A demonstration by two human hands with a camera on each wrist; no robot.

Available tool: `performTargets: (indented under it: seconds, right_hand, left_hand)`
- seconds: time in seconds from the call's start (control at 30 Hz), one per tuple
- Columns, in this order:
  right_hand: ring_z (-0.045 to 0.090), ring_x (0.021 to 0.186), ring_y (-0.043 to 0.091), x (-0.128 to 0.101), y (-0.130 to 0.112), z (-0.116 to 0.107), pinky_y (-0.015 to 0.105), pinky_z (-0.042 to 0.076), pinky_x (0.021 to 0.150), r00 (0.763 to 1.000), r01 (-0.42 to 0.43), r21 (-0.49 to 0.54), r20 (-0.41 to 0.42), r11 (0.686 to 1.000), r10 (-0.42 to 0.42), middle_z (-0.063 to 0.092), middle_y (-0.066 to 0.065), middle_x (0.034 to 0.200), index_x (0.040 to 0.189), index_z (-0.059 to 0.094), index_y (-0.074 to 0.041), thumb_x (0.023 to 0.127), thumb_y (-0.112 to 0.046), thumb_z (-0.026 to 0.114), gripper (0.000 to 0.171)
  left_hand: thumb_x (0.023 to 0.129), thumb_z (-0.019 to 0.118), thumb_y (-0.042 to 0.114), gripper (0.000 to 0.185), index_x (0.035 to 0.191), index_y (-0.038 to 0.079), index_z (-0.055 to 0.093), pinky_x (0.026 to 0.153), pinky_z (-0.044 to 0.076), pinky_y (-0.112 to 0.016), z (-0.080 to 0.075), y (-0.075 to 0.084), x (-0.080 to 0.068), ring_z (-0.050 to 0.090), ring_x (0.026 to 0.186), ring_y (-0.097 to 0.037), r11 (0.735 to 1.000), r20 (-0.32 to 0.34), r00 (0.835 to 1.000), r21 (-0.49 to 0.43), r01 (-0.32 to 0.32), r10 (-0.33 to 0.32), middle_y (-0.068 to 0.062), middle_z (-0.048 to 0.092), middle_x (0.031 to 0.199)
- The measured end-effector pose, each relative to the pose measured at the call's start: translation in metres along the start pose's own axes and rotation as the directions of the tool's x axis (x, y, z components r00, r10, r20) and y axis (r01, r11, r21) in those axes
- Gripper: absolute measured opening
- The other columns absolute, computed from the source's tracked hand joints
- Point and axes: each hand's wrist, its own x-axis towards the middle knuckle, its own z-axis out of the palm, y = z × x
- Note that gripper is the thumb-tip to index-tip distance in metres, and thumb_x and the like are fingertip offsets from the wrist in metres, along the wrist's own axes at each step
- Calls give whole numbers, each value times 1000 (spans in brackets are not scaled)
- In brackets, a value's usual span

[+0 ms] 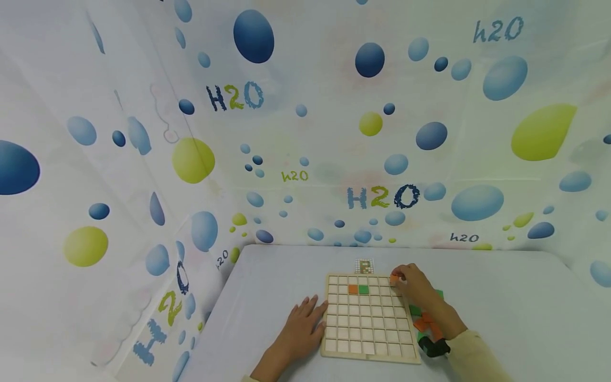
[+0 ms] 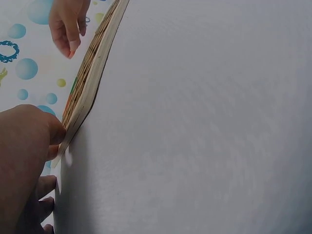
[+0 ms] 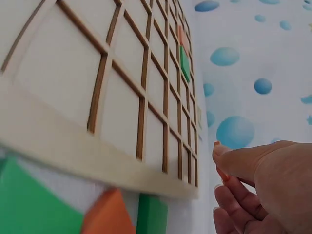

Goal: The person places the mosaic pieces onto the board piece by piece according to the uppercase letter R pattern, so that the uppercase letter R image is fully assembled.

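Observation:
My right hand [image 1: 416, 289] pinches a small orange tile [image 1: 393, 278] between thumb and fingertips, over the far right corner of a wooden grid board [image 1: 369, 319]. The right wrist view shows that hand [image 3: 273, 178] with the edges of the orange tile [image 3: 223, 174] peeking out from its grip. In the board's second row from the far side, an orange tile [image 1: 353, 289] and a green tile [image 1: 364, 289] lie side by side. Flat on the table, my left hand [image 1: 300, 330] has its fingers extended and touches the board's left edge.
Several loose green tiles [image 1: 416, 311] and orange tiles [image 1: 435, 330] lie right of the board, partly hidden by the right forearm. A black item [image 1: 434, 347] sits nearer me. A small printed grid card [image 1: 364, 266] lies beyond the board. Patterned curtains [image 1: 305, 138] surround the white table [image 1: 515, 313].

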Motion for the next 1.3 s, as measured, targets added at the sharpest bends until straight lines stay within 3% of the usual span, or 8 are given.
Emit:
performTargets:
  seconds: [0.27, 0.67, 1.0, 1.3]
  right_hand:
    - [63, 104, 34, 6, -13, 17, 53, 57, 92, 998, -38, 32, 61, 999, 36, 59, 18, 113, 121, 67, 4, 100, -5, 66, 23]
    - [64, 92, 26, 11, -16, 38, 46, 58, 84, 998, 33, 13, 61, 999, -34, 60, 12, 103, 113, 72, 2, 97, -6, 73, 18]
    - [55, 83, 16, 8, -30, 42, 36, 51, 72, 997, 34, -35, 65, 999, -32, 61, 6, 96, 108, 72, -3, 95, -4, 75, 13]
    - [56, 84, 17, 5, -34, 42, 38, 52, 73, 998, 14, -36, 63, 999, -12, 61, 6, 96, 102, 71, -5, 95, -2, 73, 7]
  left_hand:
    - [110, 49, 37, 52, 160, 21, 48, 123, 28, -67, 0, 0, 1, 33, 156, -42, 1000, 0, 1000, -4, -9, 9, -15, 40, 167]
    - [110, 49, 37, 52, 160, 21, 48, 123, 27, -68, 0, 1, 1, 33, 157, -41, 1000, -6, 1000, 0, -14, 14, -15, 40, 167]
    - [110, 49, 35, 53, 160, 20, 48, 123, 27, -67, -1, 1, 0, 33, 157, -42, 1000, 2, 1000, 3, -9, 9, -15, 40, 168]
    - [109, 50, 35, 52, 159, 19, 49, 123, 28, -68, 0, 0, 0, 34, 156, -42, 1000, -8, 1000, 1, -8, 8, -16, 41, 167]
